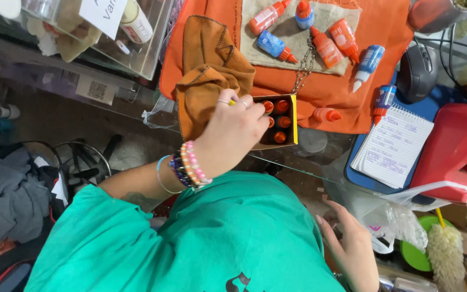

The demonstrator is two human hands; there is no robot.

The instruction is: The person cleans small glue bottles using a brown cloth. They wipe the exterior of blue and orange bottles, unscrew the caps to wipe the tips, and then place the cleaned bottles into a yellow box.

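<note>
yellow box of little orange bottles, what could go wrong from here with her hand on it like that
1. The yellow box sits near the glass counter's front edge, held only by the left hand; a nudge might tip it off.
2. One orange-capped bottle lies loose on its side beside the box and could roll off.
3. The right hand is low by the plastic bag, away from the box, so it may not catch a spill in time.
</note>
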